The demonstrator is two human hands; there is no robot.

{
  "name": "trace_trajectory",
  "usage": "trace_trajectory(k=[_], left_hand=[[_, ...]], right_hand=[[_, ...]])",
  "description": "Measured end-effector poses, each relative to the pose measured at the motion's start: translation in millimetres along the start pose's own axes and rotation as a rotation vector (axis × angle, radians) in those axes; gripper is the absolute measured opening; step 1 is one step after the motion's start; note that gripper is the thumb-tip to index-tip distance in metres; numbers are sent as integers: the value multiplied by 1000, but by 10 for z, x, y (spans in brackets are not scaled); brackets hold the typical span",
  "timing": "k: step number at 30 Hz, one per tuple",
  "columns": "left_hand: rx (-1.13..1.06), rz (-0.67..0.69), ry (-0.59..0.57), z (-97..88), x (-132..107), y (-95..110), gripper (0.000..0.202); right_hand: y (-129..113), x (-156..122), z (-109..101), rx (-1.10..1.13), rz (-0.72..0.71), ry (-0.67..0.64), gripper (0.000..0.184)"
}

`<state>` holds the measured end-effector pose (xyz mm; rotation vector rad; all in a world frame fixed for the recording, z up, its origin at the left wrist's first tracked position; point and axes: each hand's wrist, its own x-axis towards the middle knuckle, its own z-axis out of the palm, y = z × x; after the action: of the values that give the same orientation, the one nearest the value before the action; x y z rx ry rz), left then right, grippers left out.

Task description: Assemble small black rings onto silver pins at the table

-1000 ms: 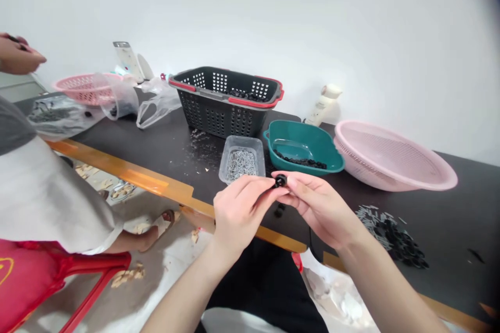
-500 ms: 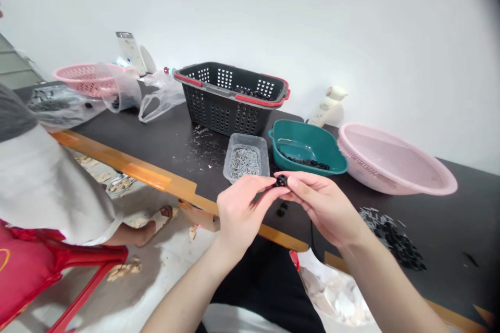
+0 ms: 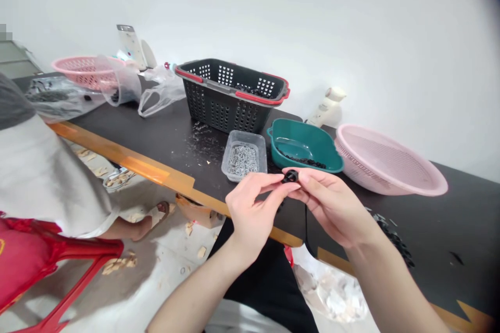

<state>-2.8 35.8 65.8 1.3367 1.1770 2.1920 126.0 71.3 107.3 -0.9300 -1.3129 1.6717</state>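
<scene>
My left hand (image 3: 253, 216) and my right hand (image 3: 332, 207) meet above the black table top, and their fingertips pinch a small black plastic part (image 3: 290, 176) from both sides. Its shape is mostly hidden by my fingers. Just behind my left hand stands a clear plastic tub (image 3: 230, 162) of small metal pieces. A teal dish (image 3: 304, 132) with black parts in it lies behind my right hand. Beyond my right wrist, a loose heap of black parts (image 3: 394, 239) lies on the table, partly hidden.
A dark grey basket (image 3: 222, 117) with red handles holds black parts. A pink colander (image 3: 390, 164) sits at right. Plastic bags and another pink colander (image 3: 74, 65) lie at the far left. A seated person (image 3: 39, 171) on a red stool (image 3: 58, 250) is next to the table's orange edge.
My hands and the black part have shifted slightly right. The whole view has also shifted, and my right wrist now covers more of the heap of black parts.
</scene>
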Motion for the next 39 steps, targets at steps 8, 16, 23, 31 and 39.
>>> trace_trajectory(k=[8,16,23,31,39], left_hand=[[67,114,-16,-12,3,-15,9],[160,223,-50,-36,11,27,7],[234,305,-63,-30,-18,80,7],[241,289,-59,-6,-29,119,6],[270,311,-91,-15,-32,144,6]], right_hand=[[-14,5,-24,-54,23,47,21],[-34,-31,-20,-79,25,42,21],[-42,-63,-17,40,110,-14,22],[-46,-80,-35,61,137,-35,25],[-31,-75,-56,111,161,-6,22]])
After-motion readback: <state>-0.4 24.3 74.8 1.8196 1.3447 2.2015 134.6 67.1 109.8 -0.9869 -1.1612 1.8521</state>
